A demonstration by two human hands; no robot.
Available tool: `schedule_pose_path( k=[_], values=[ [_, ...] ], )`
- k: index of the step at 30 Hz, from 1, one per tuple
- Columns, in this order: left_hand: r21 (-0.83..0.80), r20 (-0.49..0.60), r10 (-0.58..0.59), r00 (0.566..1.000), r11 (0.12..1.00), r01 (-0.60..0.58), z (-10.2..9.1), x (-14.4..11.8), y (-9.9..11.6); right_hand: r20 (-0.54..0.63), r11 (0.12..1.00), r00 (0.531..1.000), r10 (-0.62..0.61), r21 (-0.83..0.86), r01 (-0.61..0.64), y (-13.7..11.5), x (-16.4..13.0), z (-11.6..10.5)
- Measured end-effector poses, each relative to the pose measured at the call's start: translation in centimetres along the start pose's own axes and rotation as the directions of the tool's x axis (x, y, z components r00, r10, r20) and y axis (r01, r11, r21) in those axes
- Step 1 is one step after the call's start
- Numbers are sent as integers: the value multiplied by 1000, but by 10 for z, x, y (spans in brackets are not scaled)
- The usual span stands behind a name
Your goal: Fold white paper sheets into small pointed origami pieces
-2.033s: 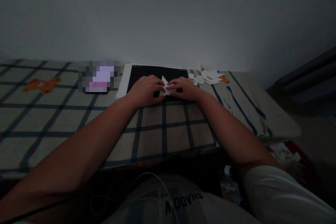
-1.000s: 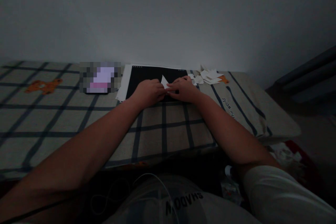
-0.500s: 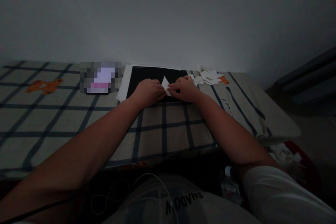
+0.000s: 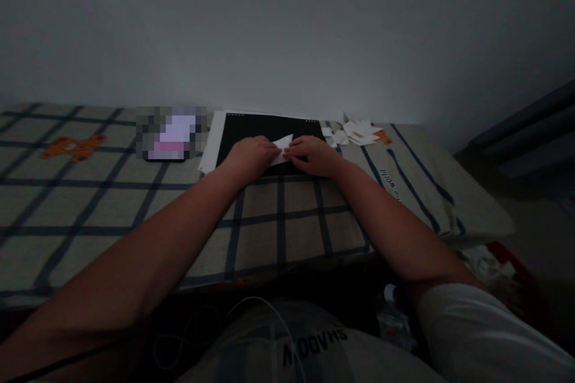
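Observation:
A small white folded paper piece (image 4: 283,148) lies on a black board (image 4: 265,129) with a white border, at the far middle of the checked cloth. My left hand (image 4: 250,157) pinches the paper's left side. My right hand (image 4: 313,155) grips its right side, and the fingertips of the two hands nearly meet. The paper's pointed flap leans to the right, low over the board. The paper's lower part is hidden by my fingers.
A heap of white paper scraps (image 4: 356,130) lies right of the board. A phone (image 4: 171,133) with a lit screen rests left of it. The checked cloth (image 4: 112,203) has an orange bear print (image 4: 72,146). A wall stands close behind; the surface's edge drops off at the right.
The paper's point stood upright between my hands; now it is folded down and leans right. Both hands stayed on the paper at the same spot on the board.

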State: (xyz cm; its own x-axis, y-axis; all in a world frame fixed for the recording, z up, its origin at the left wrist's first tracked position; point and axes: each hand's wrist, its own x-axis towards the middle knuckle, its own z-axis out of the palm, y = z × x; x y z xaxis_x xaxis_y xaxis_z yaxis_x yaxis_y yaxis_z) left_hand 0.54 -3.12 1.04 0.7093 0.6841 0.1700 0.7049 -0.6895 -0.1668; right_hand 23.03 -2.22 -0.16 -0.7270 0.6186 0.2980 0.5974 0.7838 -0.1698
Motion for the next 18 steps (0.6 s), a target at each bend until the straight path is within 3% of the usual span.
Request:
schedule_pose_path(
  k=[6, 14, 18],
  values=[
    [-2, 3, -62, 998, 998, 62, 0, -4, 8, -62, 999, 998, -25, 23, 26, -2, -1, 1],
    [-34, -16, -76, 997, 997, 75, 0, -7, 10, -45, 994, 998, -54, 88, 58, -3, -1, 3],
    [-39, -7, -65, 998, 997, 64, 2, -8, 9, -19, 992, 1000, -8, 125, 10, -3, -4, 0]
  ],
)
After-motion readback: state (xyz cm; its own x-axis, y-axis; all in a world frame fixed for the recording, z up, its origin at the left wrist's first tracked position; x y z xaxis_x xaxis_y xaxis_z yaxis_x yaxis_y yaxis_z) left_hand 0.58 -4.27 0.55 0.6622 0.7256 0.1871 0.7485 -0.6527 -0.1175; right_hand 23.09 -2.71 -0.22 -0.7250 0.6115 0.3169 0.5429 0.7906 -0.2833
